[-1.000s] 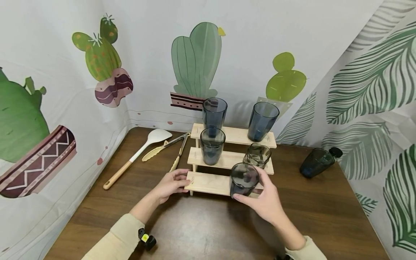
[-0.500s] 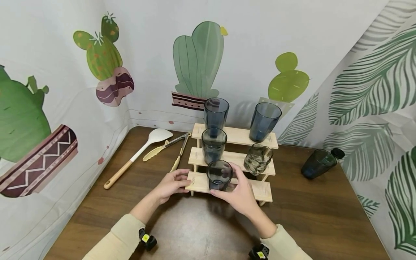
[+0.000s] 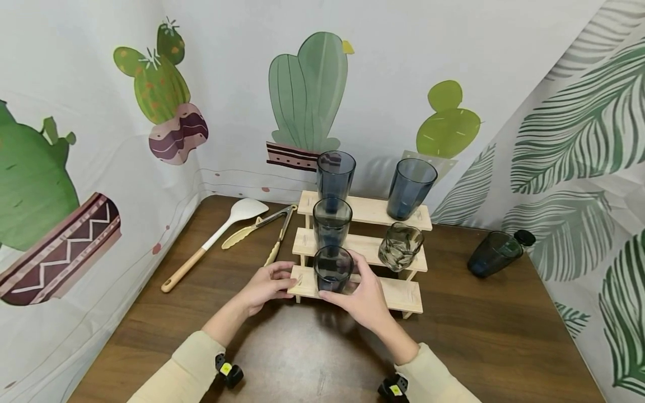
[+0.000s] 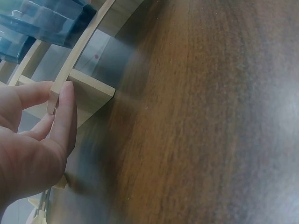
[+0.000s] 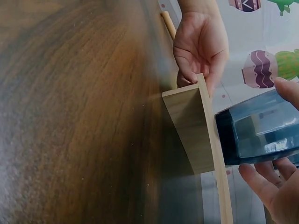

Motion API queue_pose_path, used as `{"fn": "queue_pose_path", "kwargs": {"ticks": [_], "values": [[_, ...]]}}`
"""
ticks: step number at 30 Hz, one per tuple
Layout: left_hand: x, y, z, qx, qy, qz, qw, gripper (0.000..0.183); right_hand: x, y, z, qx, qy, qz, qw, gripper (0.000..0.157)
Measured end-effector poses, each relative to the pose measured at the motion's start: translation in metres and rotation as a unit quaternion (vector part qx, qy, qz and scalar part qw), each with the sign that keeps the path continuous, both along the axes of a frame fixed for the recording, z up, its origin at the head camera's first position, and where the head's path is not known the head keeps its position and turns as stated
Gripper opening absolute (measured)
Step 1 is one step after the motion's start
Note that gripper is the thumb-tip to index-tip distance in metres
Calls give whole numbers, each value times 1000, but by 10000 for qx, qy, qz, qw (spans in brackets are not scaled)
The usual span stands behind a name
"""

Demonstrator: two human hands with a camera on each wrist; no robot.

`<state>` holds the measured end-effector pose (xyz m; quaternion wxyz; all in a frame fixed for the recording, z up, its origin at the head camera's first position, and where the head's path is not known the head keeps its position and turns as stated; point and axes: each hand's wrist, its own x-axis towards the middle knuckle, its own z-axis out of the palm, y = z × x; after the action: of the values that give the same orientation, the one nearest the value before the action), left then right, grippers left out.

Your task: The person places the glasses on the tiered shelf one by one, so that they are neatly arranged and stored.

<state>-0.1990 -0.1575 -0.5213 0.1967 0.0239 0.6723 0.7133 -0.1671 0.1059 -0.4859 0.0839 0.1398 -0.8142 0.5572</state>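
Note:
A three-tier wooden stand [image 3: 400, 294] occupies the middle of the table. My left hand [image 3: 264, 288] pinches the left end of its lowest board [image 4: 77, 53] between thumb and fingers. A smoky blue drinking glass [image 3: 333, 271] is upright over the left part of that board, and my right hand [image 3: 365, 296] grips it from the right side. In the right wrist view the base of this glass [image 5: 261, 128] meets the board, with the fingers and thumb of my right hand [image 5: 285, 196] on opposite sides of it.
Another blue glass [image 3: 330, 224] and a short patterned glass [image 3: 400, 246] stand on the middle tier. Two blue glasses, left [image 3: 335, 173] and right [image 3: 410, 190], occupy the top. At left lie a white ladle [image 3: 216, 235] and tongs [image 3: 277, 240]; a dark glass container [image 3: 494, 254] is at right.
My right hand has carried the glass leftward along the lowest tier, from its right part to its left, slowing over the last half second. My left hand has stayed on the board's end.

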Motion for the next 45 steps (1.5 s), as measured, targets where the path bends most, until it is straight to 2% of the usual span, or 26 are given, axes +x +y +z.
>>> {"fn": "queue_pose_path", "kwargs": {"ticks": [3, 10, 18, 20, 23, 25, 27, 29, 32, 35, 38, 41, 45], "values": [[0, 0, 1, -10, 2, 9, 10000, 56, 0, 0, 0, 59, -70, 17, 10000, 98], [1, 0, 3, -49, -32, 38, 10000, 57, 1, 3, 4, -122, -138, 343, 9992, 97], [1, -1, 4, -11, 44, -46, 10000, 59, 15, 20, 28, -121, 221, 381, 9990, 93], [1, -1, 4, -13, 32, -34, 10000, 58, 19, 27, 35, -233, 453, 482, 9975, 89], [1, -1, 3, -20, 31, -28, 10000, 58, 23, 39, 45, -597, 1120, 559, 9903, 81], [0, -1, 3, -20, 20, -1, 10000, 57, 22, 48, 50, -934, 1707, 525, 9795, 73], [0, -1, 3, -27, 4, 30, 10000, 57, 19, 60, 53, -1341, 2241, 404, 9644, 64], [-1, -1, 2, -35, -17, 56, 10000, 57, 14, 74, 55, -1688, 2617, 187, 9501, 57], [-1, -2, 1, -35, -55, 76, 9999, 58, 4, 99, 58, -2011, 2789, -400, 9382, 50], [-1, -1, 0, -18, -59, 71, 10000, 57, -3, 124, 62, -1864, 2744, -1281, 9346, 46], [0, -1, 0, -16, -40, 45, 10000, 57, -7, 146, 68, -1476, 2593, -2260, 9273, 42], [0, 0, 1, -17, -38, 46, 10000, 56, -13, 170, 67, -1350, 2403, -3142, 9085, 40], [-1, 1, 0, 5, -63, 46, 10000, 56, -27, 208, 47, -1606, 1919, -4181, 8732, 43]]}}
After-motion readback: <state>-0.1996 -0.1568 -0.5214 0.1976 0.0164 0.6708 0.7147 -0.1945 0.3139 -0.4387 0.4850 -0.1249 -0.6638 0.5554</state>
